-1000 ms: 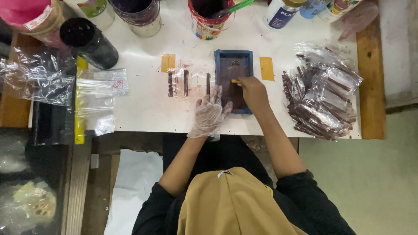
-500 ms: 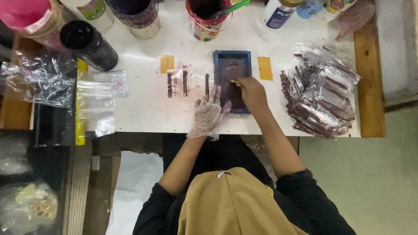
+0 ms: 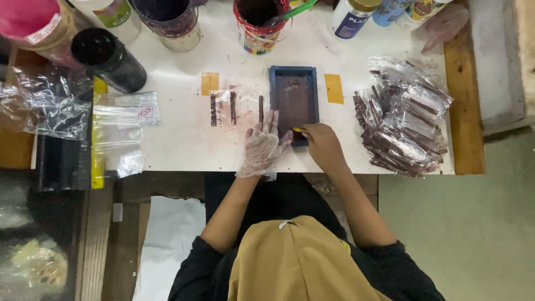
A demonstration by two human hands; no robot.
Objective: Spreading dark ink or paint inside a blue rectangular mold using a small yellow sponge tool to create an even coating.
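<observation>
Both hands at the blue tray (image 3: 273,89) on the white counter (image 3: 184,145)

Left hand (image 3: 262,146), in a clear glove, lies flat with fingers spread wide against the tray's near-left corner, gripping nothing; right hand (image 3: 323,146) is bare and pinched tight on a small yellow tool (image 3: 299,130) at the tray's near edge; tray is full of dark brown stuff; three brown sticks (image 3: 233,107) lie just left of it; a heap of bagged sticks (image 3: 404,120) sits to the right; empty bags (image 3: 120,131) far left.
</observation>
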